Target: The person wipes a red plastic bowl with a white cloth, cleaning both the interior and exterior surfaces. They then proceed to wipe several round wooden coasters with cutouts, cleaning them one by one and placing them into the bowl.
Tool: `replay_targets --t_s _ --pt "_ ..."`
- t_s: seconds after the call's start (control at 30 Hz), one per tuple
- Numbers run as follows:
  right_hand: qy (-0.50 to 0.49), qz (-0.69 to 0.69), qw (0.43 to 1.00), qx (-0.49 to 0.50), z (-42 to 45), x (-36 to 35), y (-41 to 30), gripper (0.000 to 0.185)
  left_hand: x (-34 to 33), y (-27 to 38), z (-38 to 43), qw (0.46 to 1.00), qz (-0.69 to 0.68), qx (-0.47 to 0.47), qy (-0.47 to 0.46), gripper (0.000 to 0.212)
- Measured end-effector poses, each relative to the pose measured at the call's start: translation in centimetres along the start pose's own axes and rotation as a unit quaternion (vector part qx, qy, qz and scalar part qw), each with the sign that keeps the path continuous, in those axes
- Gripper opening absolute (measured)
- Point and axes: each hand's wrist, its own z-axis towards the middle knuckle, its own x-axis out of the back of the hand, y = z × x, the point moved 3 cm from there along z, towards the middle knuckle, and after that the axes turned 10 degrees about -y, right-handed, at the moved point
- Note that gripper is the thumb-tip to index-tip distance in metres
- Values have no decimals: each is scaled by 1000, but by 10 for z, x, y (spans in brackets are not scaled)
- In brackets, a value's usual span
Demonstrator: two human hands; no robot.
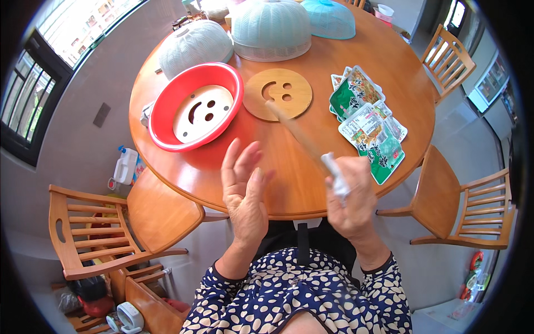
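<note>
Above the near edge of the round wooden table (292, 179), my right hand (352, 192) grips a blurred, long thin stick (298, 133) together with a crumpled white piece (336, 175), perhaps a wrapping. The stick points up and left, its far tip over the edge of a wooden smiley-face trivet (300, 108). My left hand (246, 196) is raised with fingers apart and holds nothing. A red plastic basin (160, 121) at the left contains a pale disc with a smiley cutout (217, 98). Green and clear printed food pouches (381, 163) lie in an overlapping pile at the right.
Mesh food covers, one whitish (194, 46), one large pale blue (271, 31) and one brighter blue (329, 18), stand at the table's far side. Wooden chairs flank me at left (162, 208) and right (438, 196), with another chair (448, 62) farther back.
</note>
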Motion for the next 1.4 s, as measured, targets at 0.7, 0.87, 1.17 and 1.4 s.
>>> replay_targets --t_s 0.7,0.87,1.17,1.4 --pt "-171 -17 983 -72 10 -61 54 47 1 -20 -9 962 -236 140 3 39" --pt "-89 -17 989 -114 37 -77 59 48 5 -31 -12 963 -216 161 -29 49" --pt "-193 98 974 65 33 -98 -16 41 22 -40 -8 985 -150 59 -55 62" --pt "-149 -32 988 4 45 -87 22 45 24 -44 -3 969 -206 133 -19 47"
